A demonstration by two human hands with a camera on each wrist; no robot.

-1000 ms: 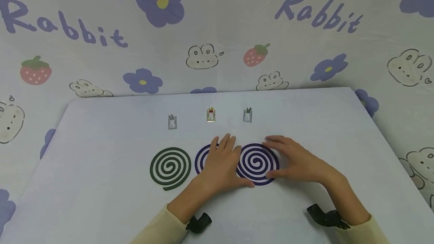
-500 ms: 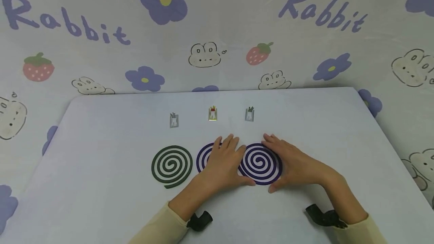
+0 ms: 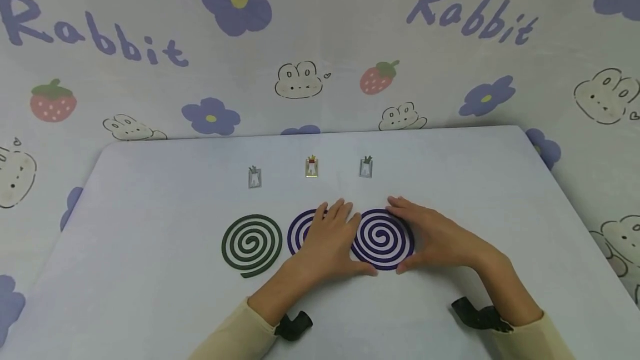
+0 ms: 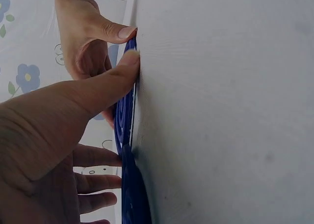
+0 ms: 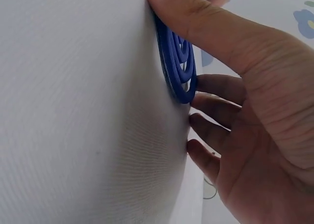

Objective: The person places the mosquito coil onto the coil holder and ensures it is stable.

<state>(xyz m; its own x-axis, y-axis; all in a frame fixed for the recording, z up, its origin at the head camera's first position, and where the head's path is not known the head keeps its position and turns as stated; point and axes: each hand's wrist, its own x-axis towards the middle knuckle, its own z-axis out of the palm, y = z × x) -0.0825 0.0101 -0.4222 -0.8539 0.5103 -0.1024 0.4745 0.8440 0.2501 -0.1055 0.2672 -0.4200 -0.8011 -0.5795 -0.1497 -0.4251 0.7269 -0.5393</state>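
A dark blue mosquito coil (image 3: 382, 239) lies flat on the table between my two hands. My right hand (image 3: 437, 235) spans its right edge, the thumb at the near rim and the fingertips at the far rim, fairly straight. Over the middle blue coil (image 3: 296, 232), my left hand (image 3: 327, 243) is spread and hides most of it. Its fingers and thumb (image 4: 110, 87) lie along the right-hand coil's left side. The right wrist view shows the blue coil's rim (image 5: 179, 82) next to the thumb and forefinger. On the left lies a dark green mosquito coil (image 3: 251, 243).
Across the back of the white table (image 3: 150, 210) lie three small flat metal pieces: a silver one (image 3: 255, 177), a gold one with red (image 3: 311, 166) and another silver one (image 3: 366, 167). A printed cloth (image 3: 330, 26) hangs behind the table.
My right hand has shifted from over the right-hand blue coil's face to its right edge, thumb now at the near rim. The left hand has barely moved.
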